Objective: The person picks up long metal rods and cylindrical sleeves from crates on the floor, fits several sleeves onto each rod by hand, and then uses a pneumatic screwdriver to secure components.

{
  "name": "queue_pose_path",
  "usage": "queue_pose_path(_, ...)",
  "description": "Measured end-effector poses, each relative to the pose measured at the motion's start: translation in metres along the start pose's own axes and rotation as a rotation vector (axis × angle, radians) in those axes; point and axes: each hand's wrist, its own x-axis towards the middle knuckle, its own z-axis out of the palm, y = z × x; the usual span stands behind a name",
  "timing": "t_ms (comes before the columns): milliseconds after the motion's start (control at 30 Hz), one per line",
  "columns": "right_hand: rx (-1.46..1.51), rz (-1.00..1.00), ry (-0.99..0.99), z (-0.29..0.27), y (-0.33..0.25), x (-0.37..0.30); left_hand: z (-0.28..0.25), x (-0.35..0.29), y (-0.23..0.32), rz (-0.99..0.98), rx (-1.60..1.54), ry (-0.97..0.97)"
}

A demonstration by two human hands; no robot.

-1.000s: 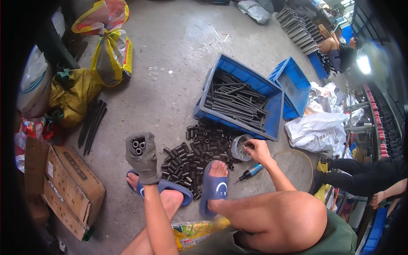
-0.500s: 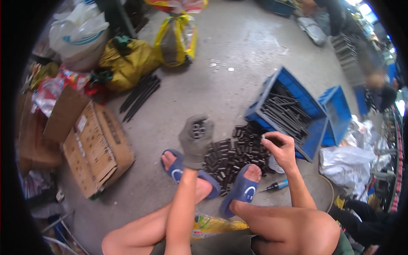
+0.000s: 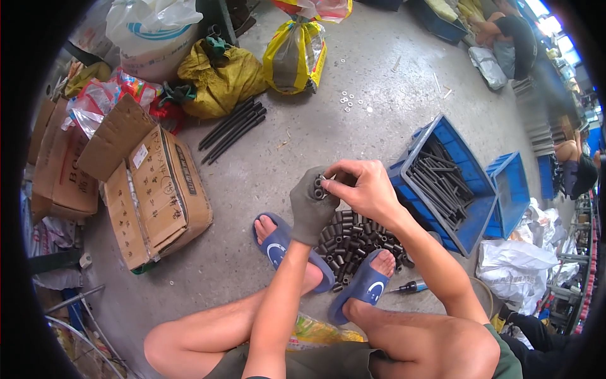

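Observation:
My left hand, in a grey glove, is closed around several short dark metal tubes, whose round open ends face up. Bare, my right hand reaches over from the right, thumb and fingertips pinched together at those tube ends. Whatever sits between its fingertips is too small and covered to name. Below both hands, a heap of similar short dark tubes lies on the floor between my blue slippers.
Right of the heap, a tilted blue crate holds long dark rods; another blue crate adjoins it. A blue-and-black tool lies by my right foot. Leftward are a cardboard box, loose rods and a yellow sack. People sit farther off.
My right hand has swung left from beside the crate, bringing the small pale piece in its fingertips to the tubes. My left hand has shifted slightly right, still gripping them.

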Motion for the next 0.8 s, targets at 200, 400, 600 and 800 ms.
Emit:
queue_pose_path(200, -0.153, -0.157, -0.003, 0.005, 0.0, 0.006, 0.001, 0.004, 0.006, -0.048, -0.078, 0.012)
queue_pose_path(400, -0.122, -0.156, -0.064, 0.006, -0.002, 0.012, -0.003, 0.006, 0.006, 0.004, -0.057, 0.022)
queue_pose_path(600, -0.362, -0.372, 0.117, 0.014, -0.005, 0.009, -0.004, 0.008, 0.001, 0.063, -0.029, 0.033)
queue_pose_path(800, -0.361, -0.365, 0.109, 0.013, -0.003, 0.009, -0.004, 0.009, 0.003, 0.072, 0.0, 0.041)
